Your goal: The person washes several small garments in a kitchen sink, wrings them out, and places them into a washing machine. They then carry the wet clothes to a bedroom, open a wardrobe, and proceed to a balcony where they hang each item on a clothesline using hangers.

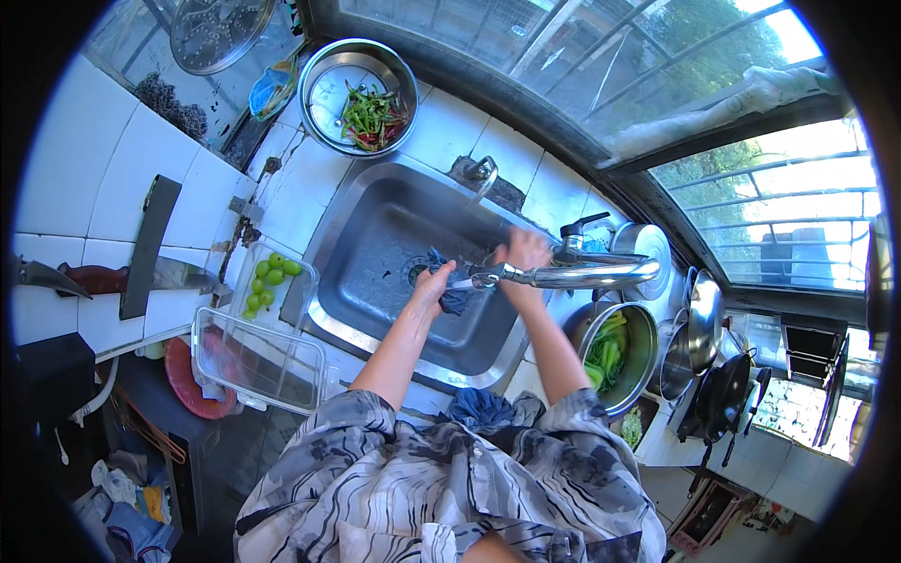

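Observation:
My left hand grips a wet dark cloth over the stainless steel sink. Water runs from the chrome faucet's spout onto the cloth and hand. My right hand is motion-blurred above the right side of the sink, partly behind the spout end and near the faucet's lever handle. Its fingers are too smeared to show whether they hold anything. Below the left hand, the drain is partly covered by cloth.
Behind the sink stands a second tap. A steel pot holds cut peppers. To the left, green grapes sit in a clear container beside its lid; a knife hangs in a wall rack. Leafy greens fill a pot at right.

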`<act>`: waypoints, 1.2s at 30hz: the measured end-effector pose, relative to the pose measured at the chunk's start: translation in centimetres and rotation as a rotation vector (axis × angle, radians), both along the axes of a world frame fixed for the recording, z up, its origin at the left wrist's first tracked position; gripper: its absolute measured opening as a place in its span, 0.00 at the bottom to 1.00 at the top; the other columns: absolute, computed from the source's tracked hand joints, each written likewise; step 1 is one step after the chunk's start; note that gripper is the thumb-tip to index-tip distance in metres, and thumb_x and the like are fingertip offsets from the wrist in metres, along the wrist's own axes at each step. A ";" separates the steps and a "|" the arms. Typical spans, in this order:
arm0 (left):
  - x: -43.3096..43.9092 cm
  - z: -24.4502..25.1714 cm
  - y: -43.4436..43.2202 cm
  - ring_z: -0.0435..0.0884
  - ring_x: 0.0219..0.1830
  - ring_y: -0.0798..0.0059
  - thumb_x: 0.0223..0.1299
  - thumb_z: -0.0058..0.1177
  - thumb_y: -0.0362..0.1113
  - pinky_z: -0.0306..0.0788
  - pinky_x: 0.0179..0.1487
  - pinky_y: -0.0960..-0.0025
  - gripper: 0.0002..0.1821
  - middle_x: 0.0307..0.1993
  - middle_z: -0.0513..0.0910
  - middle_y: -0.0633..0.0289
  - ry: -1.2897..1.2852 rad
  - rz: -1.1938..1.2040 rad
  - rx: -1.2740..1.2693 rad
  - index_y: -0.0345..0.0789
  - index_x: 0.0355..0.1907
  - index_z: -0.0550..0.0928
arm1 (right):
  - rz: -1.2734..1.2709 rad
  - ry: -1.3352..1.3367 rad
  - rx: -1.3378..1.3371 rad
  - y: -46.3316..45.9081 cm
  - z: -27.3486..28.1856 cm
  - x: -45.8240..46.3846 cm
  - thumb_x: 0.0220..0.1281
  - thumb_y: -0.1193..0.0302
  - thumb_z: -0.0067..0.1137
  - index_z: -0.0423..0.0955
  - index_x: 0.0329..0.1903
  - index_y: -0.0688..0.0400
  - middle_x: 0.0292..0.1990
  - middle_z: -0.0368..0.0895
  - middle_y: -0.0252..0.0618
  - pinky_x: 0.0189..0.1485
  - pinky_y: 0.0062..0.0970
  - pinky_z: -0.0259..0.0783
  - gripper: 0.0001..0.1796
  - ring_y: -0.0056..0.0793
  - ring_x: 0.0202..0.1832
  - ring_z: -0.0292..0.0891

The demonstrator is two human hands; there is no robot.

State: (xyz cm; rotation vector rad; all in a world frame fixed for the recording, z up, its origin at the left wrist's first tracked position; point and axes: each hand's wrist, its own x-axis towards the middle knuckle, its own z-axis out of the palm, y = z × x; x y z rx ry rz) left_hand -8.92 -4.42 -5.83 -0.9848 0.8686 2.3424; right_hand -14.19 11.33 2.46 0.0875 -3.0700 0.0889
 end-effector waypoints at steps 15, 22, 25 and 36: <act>1.8 4.9 0.3 0.80 0.46 0.59 0.59 0.50 0.41 0.71 0.54 0.51 0.16 0.40 0.81 0.54 -0.048 0.122 0.460 0.33 0.46 0.74 | 0.111 -0.114 0.167 4.2 4.5 -1.9 0.56 0.49 0.55 0.78 0.45 0.57 0.43 0.79 0.47 0.59 0.46 0.60 0.25 0.49 0.49 0.71; 4.9 6.9 3.2 0.77 0.50 0.65 0.55 0.58 0.40 0.69 0.57 0.58 0.20 0.46 0.78 0.58 0.050 0.039 0.527 0.36 0.50 0.74 | -0.342 -0.842 -2.256 -0.1 -6.4 8.3 0.65 0.52 0.47 0.65 0.59 0.56 0.45 0.77 0.40 0.56 0.34 0.68 0.27 0.34 0.49 0.74; 5.9 7.8 2.9 0.76 0.50 0.71 0.54 0.62 0.41 0.70 0.55 0.64 0.24 0.47 0.78 0.63 0.112 -0.140 -0.019 0.37 0.52 0.73 | -0.291 -0.736 -2.447 -1.5 -5.3 8.9 0.63 0.57 0.53 0.62 0.60 0.57 0.43 0.77 0.41 0.54 0.34 0.70 0.27 0.35 0.48 0.74; 6.5 8.4 0.7 0.81 0.31 0.72 0.41 0.67 0.31 0.76 0.26 0.70 0.22 0.34 0.79 0.62 0.141 -0.596 -0.165 0.37 0.42 0.74 | 0.015 -0.940 -1.798 -3.9 0.8 6.2 0.52 0.74 0.63 0.74 0.44 0.60 0.29 0.73 0.32 0.36 0.23 0.69 0.15 0.22 0.32 0.72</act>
